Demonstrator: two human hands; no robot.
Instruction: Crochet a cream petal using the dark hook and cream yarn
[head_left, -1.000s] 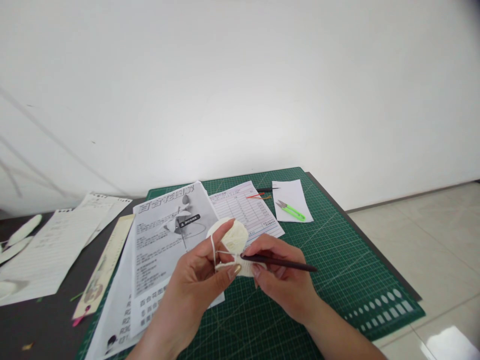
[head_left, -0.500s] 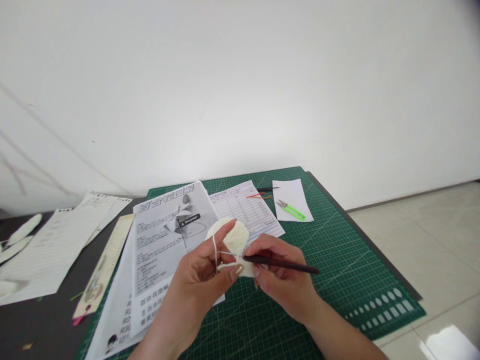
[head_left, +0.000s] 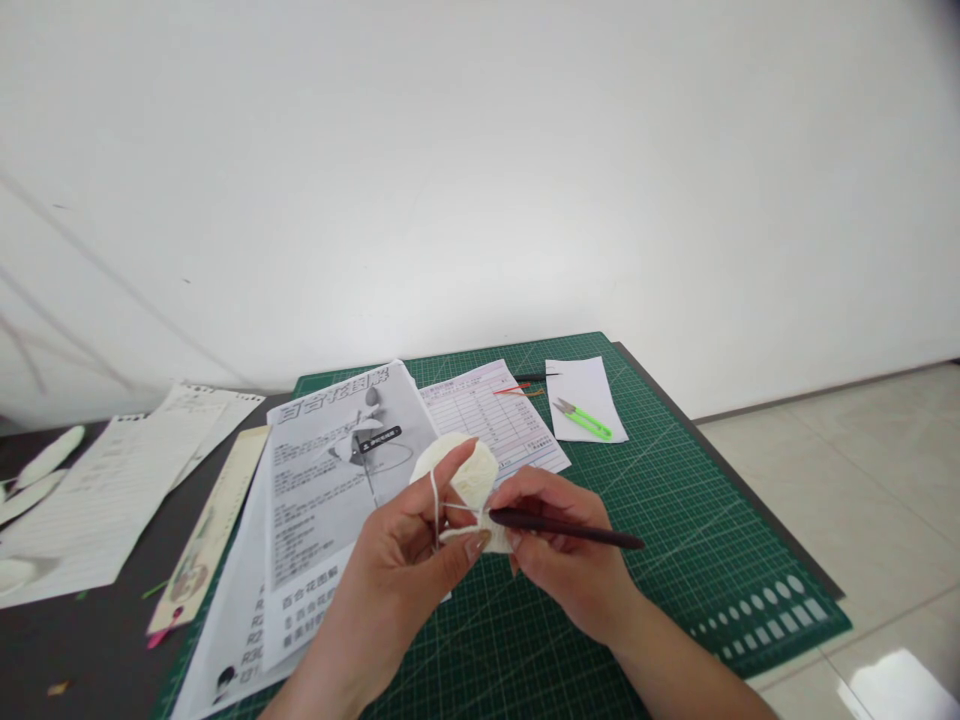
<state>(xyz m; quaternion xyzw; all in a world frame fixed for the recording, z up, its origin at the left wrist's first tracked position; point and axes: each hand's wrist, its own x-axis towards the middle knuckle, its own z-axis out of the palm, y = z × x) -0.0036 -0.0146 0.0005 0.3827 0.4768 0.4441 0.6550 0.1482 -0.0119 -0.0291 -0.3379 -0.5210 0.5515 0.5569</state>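
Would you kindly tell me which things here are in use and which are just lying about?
In use: cream crochet piece and yarn in the left hand; dark crochet hook in the right hand.
Lying about: green snips, white slip, lined paper, cutting mat.

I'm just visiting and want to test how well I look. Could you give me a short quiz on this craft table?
1. True or false: the right hand holds a dark crochet hook.
2. The snips have handles that are: A red, B green, C blue.
3. Fill in: the left hand pinches cream ____.
Key: 1 true; 2 B; 3 yarn.
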